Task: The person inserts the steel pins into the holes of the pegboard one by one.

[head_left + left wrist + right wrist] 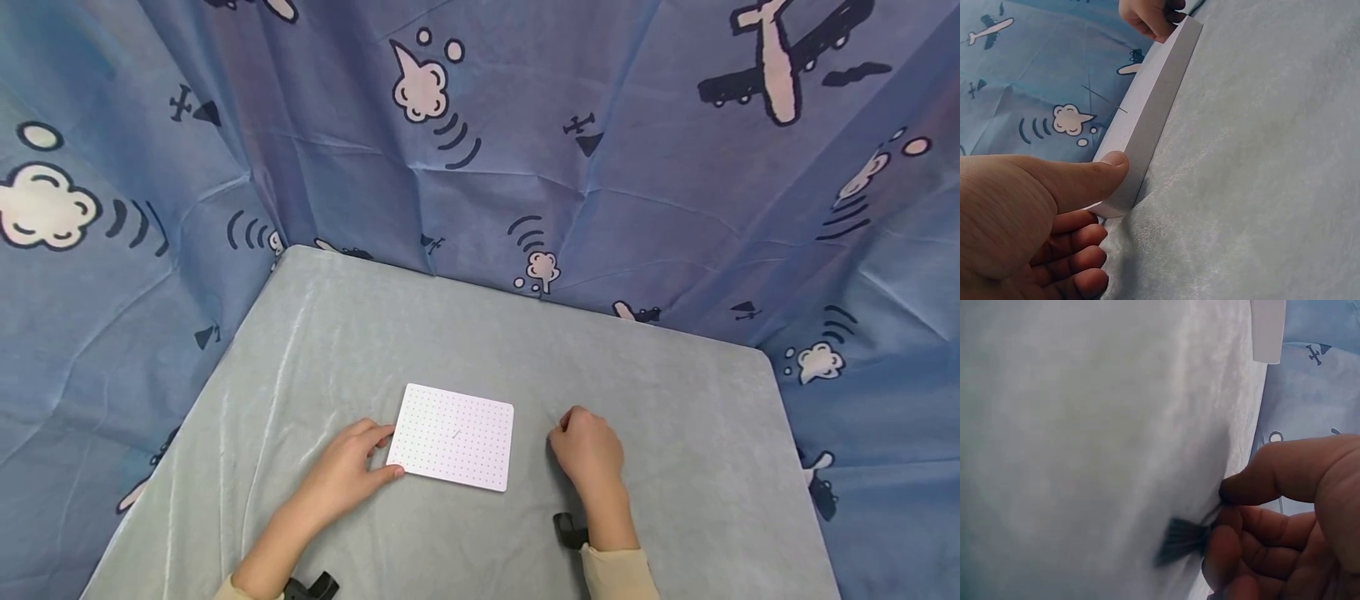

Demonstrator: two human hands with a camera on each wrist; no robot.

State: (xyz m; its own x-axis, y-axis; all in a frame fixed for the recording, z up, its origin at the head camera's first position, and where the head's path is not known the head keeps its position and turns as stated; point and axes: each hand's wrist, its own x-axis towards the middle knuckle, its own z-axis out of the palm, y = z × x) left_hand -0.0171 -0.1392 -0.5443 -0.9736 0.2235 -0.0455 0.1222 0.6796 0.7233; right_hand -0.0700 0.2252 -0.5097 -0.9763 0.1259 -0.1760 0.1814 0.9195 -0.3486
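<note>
A white board (452,437) dotted with rows of small holes lies flat on the cloth. One thin metal pin (1104,99) stands up from its top, near the middle. My left hand (348,467) holds the board's left end, with the thumb against the near edge by the corner and the index finger at the left side. Right of the board and apart from it, my right hand (588,450) is curled. In the right wrist view its fingers pinch a small dark bundle (1182,540) of thin strands, possibly pins, fanned out at one end; it is blurred.
A pale grey plush cloth (480,325) covers the table. Blue curtains (495,150) printed with planes and clouds hang along its back and sides. Black wrist straps (570,531) sit close to the beige sleeves (618,573).
</note>
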